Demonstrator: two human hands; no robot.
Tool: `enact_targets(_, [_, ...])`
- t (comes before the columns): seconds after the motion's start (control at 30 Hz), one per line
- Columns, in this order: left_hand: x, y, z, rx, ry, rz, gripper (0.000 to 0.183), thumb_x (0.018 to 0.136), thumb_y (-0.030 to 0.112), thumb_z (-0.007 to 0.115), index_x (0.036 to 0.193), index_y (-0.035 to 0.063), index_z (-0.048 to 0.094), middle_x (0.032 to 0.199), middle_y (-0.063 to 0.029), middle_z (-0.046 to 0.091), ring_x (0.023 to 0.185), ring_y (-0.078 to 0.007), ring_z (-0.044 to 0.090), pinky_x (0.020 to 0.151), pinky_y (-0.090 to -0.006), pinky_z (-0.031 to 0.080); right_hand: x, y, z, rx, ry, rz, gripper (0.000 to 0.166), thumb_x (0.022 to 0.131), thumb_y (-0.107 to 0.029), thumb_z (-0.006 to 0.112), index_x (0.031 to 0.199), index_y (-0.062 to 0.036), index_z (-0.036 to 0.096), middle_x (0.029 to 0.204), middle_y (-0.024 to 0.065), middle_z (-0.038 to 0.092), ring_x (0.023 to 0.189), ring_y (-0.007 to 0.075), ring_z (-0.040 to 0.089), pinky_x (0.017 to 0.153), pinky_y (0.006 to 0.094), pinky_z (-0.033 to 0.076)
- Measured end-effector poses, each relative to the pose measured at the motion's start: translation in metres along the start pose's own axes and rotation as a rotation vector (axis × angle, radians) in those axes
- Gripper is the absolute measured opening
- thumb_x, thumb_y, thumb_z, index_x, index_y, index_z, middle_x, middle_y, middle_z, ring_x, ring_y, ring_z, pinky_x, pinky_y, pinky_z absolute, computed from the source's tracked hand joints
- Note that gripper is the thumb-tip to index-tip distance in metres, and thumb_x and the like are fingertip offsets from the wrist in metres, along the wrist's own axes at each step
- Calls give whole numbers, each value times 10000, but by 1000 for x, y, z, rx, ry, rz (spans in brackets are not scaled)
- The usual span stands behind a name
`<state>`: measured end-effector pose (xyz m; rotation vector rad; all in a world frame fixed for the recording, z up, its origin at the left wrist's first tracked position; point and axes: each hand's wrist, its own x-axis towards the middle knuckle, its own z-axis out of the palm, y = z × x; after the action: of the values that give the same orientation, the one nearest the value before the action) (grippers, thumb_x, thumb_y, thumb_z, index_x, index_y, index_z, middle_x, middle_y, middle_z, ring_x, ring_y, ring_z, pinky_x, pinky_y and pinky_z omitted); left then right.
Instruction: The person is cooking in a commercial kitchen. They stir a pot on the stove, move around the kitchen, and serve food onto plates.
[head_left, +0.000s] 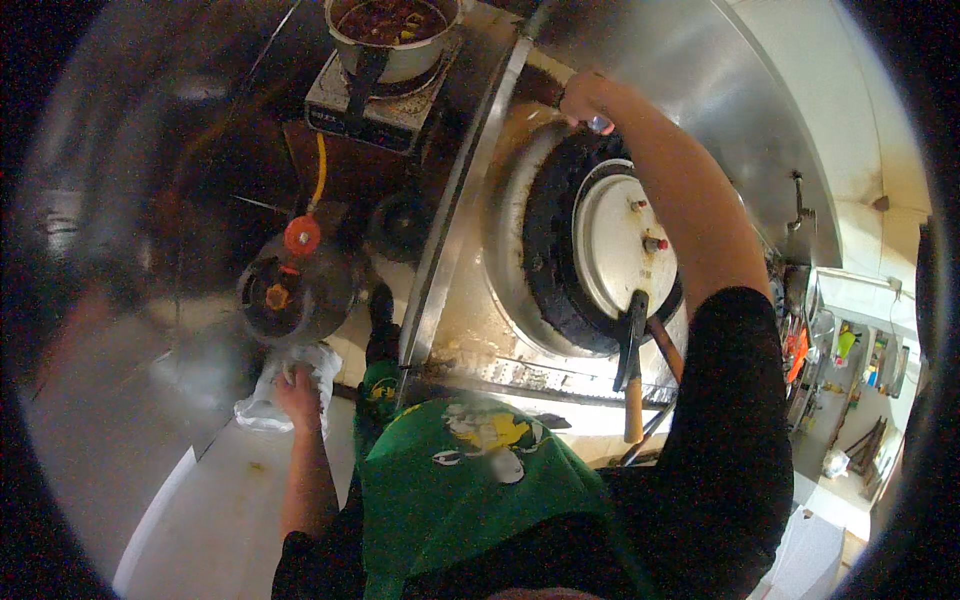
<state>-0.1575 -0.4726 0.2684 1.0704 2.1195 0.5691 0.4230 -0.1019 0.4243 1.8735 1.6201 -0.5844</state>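
Observation:
My left hand (298, 396) is down at the left, with its fingers closed on a crumpled translucent plastic bag (262, 415) beside a gas cylinder (330, 289). At the far side of the wok range, my right hand (589, 99) is curled around a small shiny object (598, 124) that is mostly hidden by the fingers. Below that forearm lies a round metal pressure-cooker lid (607, 217) with red-tipped valves and a black handle (636, 315). The lid is within the black burner ring (551, 247), partly covered by my arm.
A pot of dark food (397, 64) sits on a portable gas stove (360, 120) at upper left. A yellow hose (322, 169) runs to the cylinder's red regulator (302, 235). Wooden-handled utensils (634, 412) lean at the range's near edge (540, 394). Shelves (862, 360) stand at right.

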Motion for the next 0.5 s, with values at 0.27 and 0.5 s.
enact_targets(0.27, [5,28,21,-265,-101,107,367,851,214,558,1093,-61,536,997,-186,625,879,-270,584,805,-367,443,-207,-123,29,-424,23,-345,222,702,-94,593,884,-22,697,925,157,678,817,324,669,638,439,535])
enact_targets(0.5, [7,34,28,-423,-157,228,363,879,232,553,1079,-70,538,1009,-192,618,896,-274,574,826,-360,432,-329,-144,134,-446,-59,-596,399,841,-136,501,1182,71,516,946,188,652,811,327,660,627,427,541])
